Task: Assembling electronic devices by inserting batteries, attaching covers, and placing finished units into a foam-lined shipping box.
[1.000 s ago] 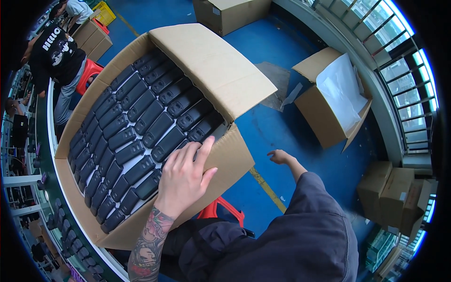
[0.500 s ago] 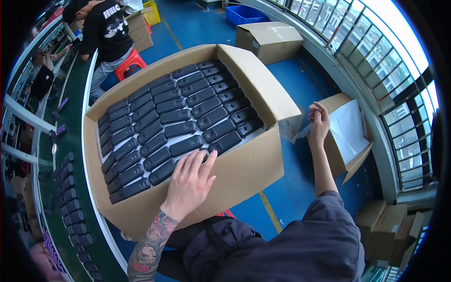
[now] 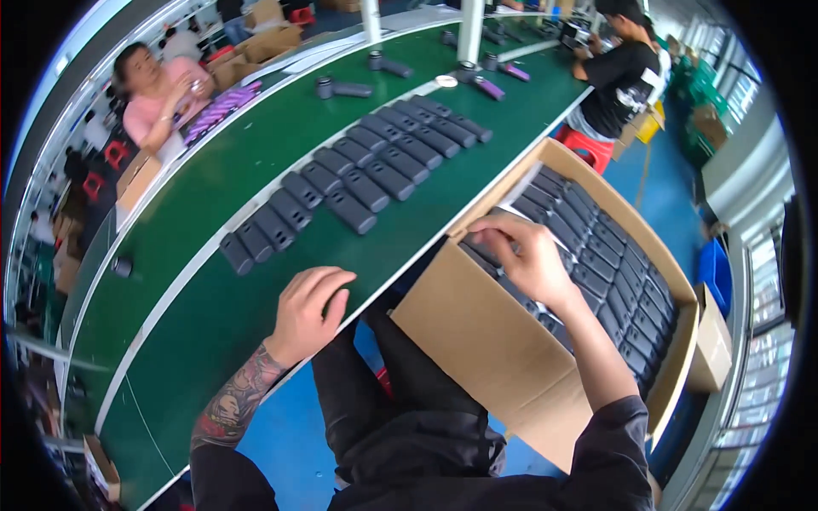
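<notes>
My left hand (image 3: 311, 313) hovers by the near edge of the green bench (image 3: 247, 358), fingers curved, thumb apart, with nothing visible in it. My right hand (image 3: 532, 260) hangs over the near-left corner of a large open carton (image 3: 477, 324). Its fingers are loosely bent and a gap shows beside the thumb; I see nothing held. Rows of dark grey oblong device bodies (image 3: 609, 264) fill the carton, partly hidden by my right hand and forearm. More such oblong bodies (image 3: 366, 187) lie in slanting rows on the bench, beyond my left hand.
Several dark devices with round heads (image 3: 341, 88) and purple-handled ones (image 3: 487, 87) lie farther along the bench. A person in pink (image 3: 170, 98) sits across it; another in black (image 3: 626, 77) sits at far right. A blue bin (image 3: 716, 271) stands beyond the carton.
My view has swung left toward the bench. My left hand has left the carton's rim for the bench edge. My right hand has come from beside the white-lined box to the carton's corner.
</notes>
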The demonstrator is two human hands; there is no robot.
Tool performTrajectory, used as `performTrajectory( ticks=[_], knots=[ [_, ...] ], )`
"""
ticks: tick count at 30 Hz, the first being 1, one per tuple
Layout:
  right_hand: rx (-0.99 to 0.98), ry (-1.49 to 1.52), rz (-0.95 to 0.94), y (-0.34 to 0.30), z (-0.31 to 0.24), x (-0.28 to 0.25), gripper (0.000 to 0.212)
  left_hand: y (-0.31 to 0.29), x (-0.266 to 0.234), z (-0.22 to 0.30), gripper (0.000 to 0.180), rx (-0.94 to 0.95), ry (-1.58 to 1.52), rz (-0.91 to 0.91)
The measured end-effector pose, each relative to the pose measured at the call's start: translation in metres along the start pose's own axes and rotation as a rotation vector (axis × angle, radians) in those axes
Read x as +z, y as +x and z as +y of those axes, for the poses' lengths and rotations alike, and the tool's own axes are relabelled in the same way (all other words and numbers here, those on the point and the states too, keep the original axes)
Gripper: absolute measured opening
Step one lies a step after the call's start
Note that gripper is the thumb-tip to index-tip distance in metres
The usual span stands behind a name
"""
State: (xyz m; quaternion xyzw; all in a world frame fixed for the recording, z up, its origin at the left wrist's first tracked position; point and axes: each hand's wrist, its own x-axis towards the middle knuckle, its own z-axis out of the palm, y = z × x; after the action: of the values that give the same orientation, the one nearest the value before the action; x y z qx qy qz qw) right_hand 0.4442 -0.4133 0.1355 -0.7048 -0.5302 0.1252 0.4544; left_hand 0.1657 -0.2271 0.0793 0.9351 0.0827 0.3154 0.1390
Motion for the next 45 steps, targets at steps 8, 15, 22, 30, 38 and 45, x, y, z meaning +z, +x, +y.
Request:
performTrajectory(
  ticks=[8, 15, 22, 30, 38, 45],
  knots=[
    [-0.707, -0.111, -0.219, 0.074, -0.06, 0.186, 0.023, -0.1, -0.053, -0.044, 0.034, -0.814, -0.175, 0.609],
    [-0.82, -0.544, -0.165, 0.062, -0.073, 0.297, 0.04, -0.118, -0.05, -0.098, 0.042, -0.929, -0.073, 0.934],
    [-0.824, -0.039, -0.26, 0.057, -0.06, 0.306, 0.05, -0.116, -0.068, -0.213, 0.064, -1.038, 0.555, 1.068],
    [-0.799, -0.032, -0.372, 0.042, -0.051, 0.268, 0.052, -0.091, -0.104, -0.301, 0.098, -1.453, 0.5, 1.043],
    [-0.796, -0.022, -0.36, 0.043, -0.056, 0.262, 0.049, -0.063, -0.146, -0.313, 0.088, -1.583, 0.48, 0.924],
    [-0.76, 0.123, -0.346, 0.04, -0.061, 0.269, 0.046, -0.094, -0.143, -0.28, 0.069, -1.406, 0.403, 0.921]
  ],
)
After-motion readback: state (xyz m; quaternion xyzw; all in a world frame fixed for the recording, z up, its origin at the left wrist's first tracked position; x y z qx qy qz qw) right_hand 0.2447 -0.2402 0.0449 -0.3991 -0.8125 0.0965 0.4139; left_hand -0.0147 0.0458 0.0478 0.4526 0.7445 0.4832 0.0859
